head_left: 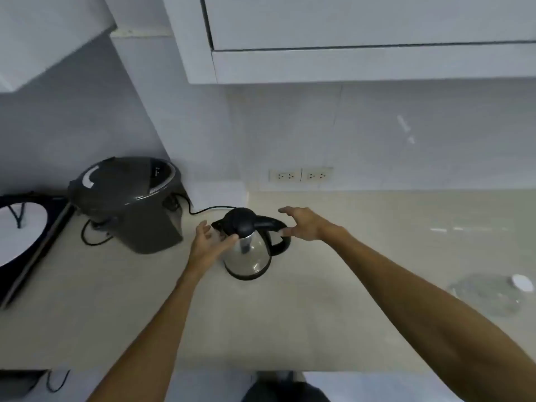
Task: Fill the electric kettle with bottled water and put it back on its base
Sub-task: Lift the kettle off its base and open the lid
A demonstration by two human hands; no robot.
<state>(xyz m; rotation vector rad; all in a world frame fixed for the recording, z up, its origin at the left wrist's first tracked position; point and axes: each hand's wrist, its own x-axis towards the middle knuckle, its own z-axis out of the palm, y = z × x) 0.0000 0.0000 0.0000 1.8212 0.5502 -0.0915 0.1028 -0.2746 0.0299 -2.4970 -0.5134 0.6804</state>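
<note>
A steel electric kettle with a black lid and black handle stands on its dark base in the middle of the counter. My left hand is at the kettle's left side, fingers spread, thumb near the lid. My right hand hovers at the top of the handle, fingers apart and holding nothing. A clear plastic water bottle with a white cap lies on its side at the right of the counter.
A dark grey rice cooker stands left of the kettle, its cord running along the wall. A black induction hob is at the far left. Wall sockets sit behind the beige counter. White cabinets hang overhead.
</note>
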